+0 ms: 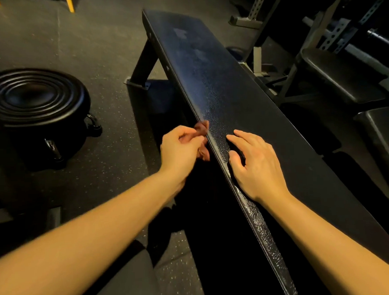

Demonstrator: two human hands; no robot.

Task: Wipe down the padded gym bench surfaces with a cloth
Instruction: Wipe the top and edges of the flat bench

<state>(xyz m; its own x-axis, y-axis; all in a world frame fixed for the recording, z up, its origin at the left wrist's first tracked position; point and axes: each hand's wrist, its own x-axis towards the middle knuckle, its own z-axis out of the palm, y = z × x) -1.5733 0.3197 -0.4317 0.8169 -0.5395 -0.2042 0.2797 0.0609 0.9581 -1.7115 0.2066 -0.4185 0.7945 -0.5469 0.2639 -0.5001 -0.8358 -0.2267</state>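
My left hand [180, 148] is just left of the middle of the view, at about 9 o'clock from my right hand. Its fingers are curled tight round a reddish-brown cloth [202, 128]. The cloth is bunched up, poking out of my fist toward 1 o'clock and hanging below my knuckles toward 5 o'clock. It touches the long left edge of the black padded bench [231, 90], where the top rolls over into the side. Both the cloth and this hand are a little blurred.

My right hand [256, 164] lies palm down on the bench top with the fingers straight and spread apart, pointing toward 11 o'clock. Its thumb lies near that same left edge, just beside the cloth, and I cannot tell whether they touch. This hand holds nothing.

The bench runs from 5 o'clock, under my right forearm, up to its far end near 12 o'clock. Its pebbled cover shines along the near edge. A slanted metal leg [144, 62] props it at about 11 o'clock.

At 9 o'clock on the speckled rubber floor [90, 40] stands a round black object [35, 96] with ribbed rings on top and metal clips on its side. A second padded seat [337, 74] sits at 3 o'clock, well apart from my hands. Grey rack uprights [337, 29] with rows of holes rise at 1 to 2 o'clock. Two yellow legs [70, 3] show at the top edge near 11 o'clock.
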